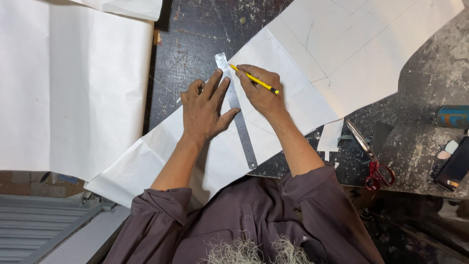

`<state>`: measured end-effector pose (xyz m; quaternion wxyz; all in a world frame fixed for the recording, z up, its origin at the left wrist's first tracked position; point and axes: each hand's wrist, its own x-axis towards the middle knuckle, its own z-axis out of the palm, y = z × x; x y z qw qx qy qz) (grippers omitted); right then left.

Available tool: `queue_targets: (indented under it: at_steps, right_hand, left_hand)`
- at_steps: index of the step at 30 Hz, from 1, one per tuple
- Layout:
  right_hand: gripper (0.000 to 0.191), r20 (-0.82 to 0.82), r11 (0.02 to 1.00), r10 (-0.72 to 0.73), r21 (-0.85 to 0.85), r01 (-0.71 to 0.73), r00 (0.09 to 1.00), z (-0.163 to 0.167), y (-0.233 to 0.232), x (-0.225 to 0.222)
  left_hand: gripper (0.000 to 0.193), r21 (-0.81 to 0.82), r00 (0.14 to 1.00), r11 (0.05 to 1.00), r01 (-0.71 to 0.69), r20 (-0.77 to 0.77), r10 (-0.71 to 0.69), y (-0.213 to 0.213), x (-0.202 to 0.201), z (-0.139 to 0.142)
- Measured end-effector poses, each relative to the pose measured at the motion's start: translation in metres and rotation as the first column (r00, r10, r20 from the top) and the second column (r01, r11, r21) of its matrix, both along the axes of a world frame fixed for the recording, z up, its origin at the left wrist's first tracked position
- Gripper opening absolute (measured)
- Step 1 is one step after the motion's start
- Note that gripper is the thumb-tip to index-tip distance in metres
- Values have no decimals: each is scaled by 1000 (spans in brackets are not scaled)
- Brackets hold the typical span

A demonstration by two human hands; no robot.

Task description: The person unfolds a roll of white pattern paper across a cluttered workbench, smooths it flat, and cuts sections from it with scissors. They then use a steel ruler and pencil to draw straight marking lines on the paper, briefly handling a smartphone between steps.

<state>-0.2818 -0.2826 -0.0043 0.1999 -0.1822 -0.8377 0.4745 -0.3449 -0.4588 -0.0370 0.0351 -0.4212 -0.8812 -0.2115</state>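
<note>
A long steel ruler (243,135) lies slanted on a white paper pattern sheet (146,161) spread over a dark, worn table (195,34). My left hand (205,107) presses flat on the ruler and paper, fingers spread. My right hand (261,90) grips a yellow pencil (254,79), its tip against the ruler's edge near the top end. Faint pencil lines cross the paper.
A second white paper piece (361,44) with drawn lines lies at the upper right. A large white sheet (73,83) hangs at the left. Red-handled scissors (369,159), a blue roll (453,116), a dark phone (457,166) and an eraser (447,149) lie to the right.
</note>
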Motion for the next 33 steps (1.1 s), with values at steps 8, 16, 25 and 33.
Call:
queue_targets:
  at_steps: [8, 16, 25, 33]
  right_hand:
    - [16, 209, 997, 77, -48, -68, 975, 15, -8, 45]
    - [15, 53, 996, 90, -25, -89, 995, 13, -15, 58]
    - [23, 376, 990, 105, 44, -131, 921, 17, 0, 36]
    - [20, 58, 992, 83, 90, -88, 995, 10, 2, 1]
  left_hand:
    - [81, 12, 1000, 1000, -3, 6, 3, -2, -2, -1]
    - [80, -2, 1000, 1000, 4, 11, -4, 0, 0, 0]
    - [80, -44, 999, 999, -7, 40, 9, -1, 0, 2]
    - [81, -40, 999, 999, -8, 36, 9, 0, 1, 5]
